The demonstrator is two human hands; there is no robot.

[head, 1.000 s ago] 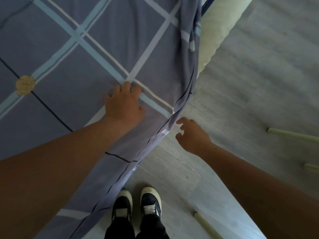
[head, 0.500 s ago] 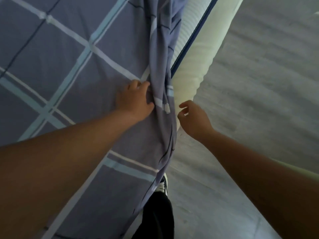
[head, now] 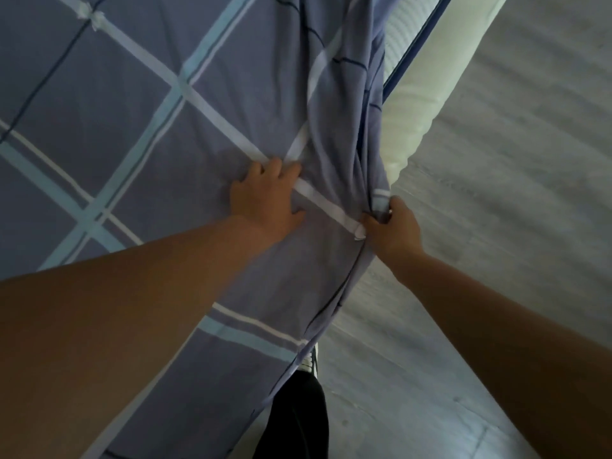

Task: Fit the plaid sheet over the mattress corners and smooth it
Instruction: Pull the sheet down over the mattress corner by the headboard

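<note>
Head view, looking down along the bed's edge.

Plaid sheet [head: 139,134]: grey-blue cloth with pale blue and white bands and thin dark lines. It lies spread over the top of the mattress [head: 427,84] across the left and centre of the view. Along its right-hand border the cloth is gathered into long folds that run from the top of the view down to the hands. Below the hands it hangs over the bed's side toward the floor [head: 496,226].

Mattress: the cream side wall and a dark blue piping line are bare at upper right, with a narrow strip of white quilted top between the piping and the bunched cloth (sheet not over this stretch).

Left hand [head: 265,197]: palm down on the sheet, fingers extended and slightly spread, thumb out to the side. It presses flat on the cloth beside a white band and grasps nothing.

Right hand [head: 394,230]: at the mattress edge, just right of the left hand. Fingers and thumb are curled round the gathered border of the sheet, gripping a bunch of it where a white band ends.

Lower centre: a black trouser leg [head: 298,419] and part of a light shoe [head: 311,359] show beside the hanging cloth, on the grey wood-grain floor.
</note>
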